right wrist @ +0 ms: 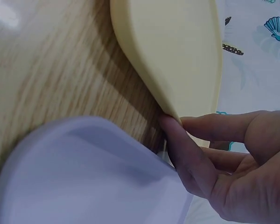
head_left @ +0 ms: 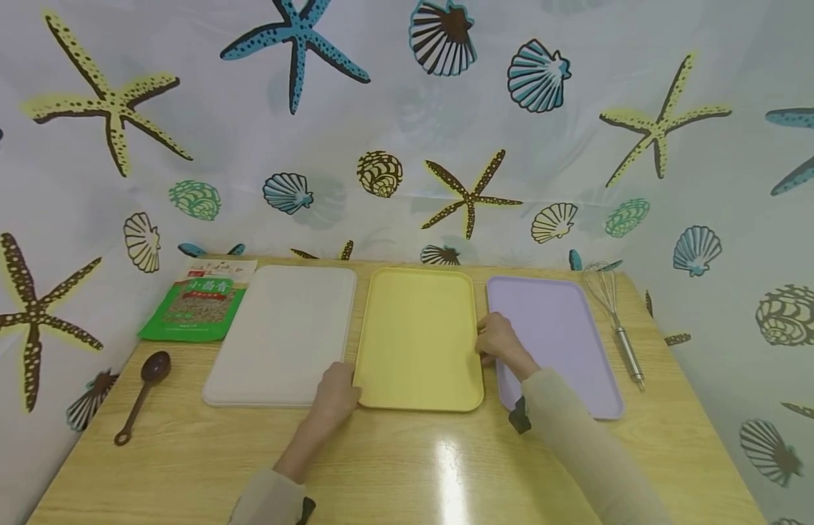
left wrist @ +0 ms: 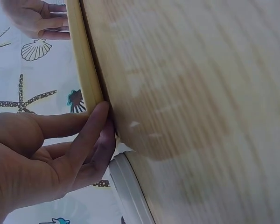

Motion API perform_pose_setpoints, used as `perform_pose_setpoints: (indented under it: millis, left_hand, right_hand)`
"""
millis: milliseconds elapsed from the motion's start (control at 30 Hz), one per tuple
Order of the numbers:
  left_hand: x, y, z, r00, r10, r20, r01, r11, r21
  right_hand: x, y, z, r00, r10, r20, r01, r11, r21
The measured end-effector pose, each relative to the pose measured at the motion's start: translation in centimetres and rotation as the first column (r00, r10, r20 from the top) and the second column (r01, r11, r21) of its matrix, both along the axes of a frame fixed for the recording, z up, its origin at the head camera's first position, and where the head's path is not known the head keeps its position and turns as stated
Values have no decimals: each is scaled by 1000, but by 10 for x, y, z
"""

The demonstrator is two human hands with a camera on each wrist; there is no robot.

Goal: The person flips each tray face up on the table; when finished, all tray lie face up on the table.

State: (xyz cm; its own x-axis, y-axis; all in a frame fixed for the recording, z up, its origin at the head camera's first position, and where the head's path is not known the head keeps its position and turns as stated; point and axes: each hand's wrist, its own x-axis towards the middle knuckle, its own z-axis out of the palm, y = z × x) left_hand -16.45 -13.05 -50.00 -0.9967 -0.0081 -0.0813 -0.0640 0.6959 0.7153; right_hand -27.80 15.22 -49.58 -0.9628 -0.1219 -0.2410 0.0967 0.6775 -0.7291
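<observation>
A yellow tray (head_left: 420, 335) lies between a white tray (head_left: 288, 328) and a lilac tray (head_left: 551, 335). At its near left corner, my left hand (head_left: 339, 394) pinches the rim, its wrist close to the white tray. My right hand (head_left: 501, 339) grips the opposite side at about mid-length, reaching over the lilac tray's left edge. In the left wrist view, fingertips (left wrist: 100, 112) meet the yellow tray's edge (left wrist: 84, 65) just above the wood. The right wrist view shows thumb and fingers on either side of the yellow rim (right wrist: 154, 84), beside the lilac tray (right wrist: 84, 186).
Behind the white tray's left side is a green seed packet (head_left: 200, 302). A dark brown spoon (head_left: 143, 394) lies in front of it. To the right of the lilac tray rests a metal whisk (head_left: 619, 332). A shell-and-starfish curtain (head_left: 380, 131) borders the wooden table (head_left: 407, 467).
</observation>
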Motion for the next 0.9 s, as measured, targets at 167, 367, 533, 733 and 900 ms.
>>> perform_pose_setpoints:
  millis: [167, 367, 533, 733, 900]
  left_hand:
    - [4, -4, 4, 999, -35, -12, 34, 998, -44]
    - [8, -37, 19, 1000, -20, 2, 20, 1000, -1]
    - [7, -85, 27, 999, 1, -47, -2, 1000, -22]
    - [1, -152, 12, 990, 35, -140, -63, 978, -199]
    - [-9, -184, -2, 984, 32, -174, -88, 942, -325]
  right_hand:
    - [5, -1, 4, 998, 18, -60, -13, 996, 84]
    - [12, -10, 19, 973, 40, -225, 24, 961, 274]
    - [17, -29, 24, 960, 94, -265, -21, 964, 265]
    - [26, -68, 19, 935, 187, -302, -136, 974, 182]
    - [35, -110, 13, 924, 241, -295, -215, 969, 120]
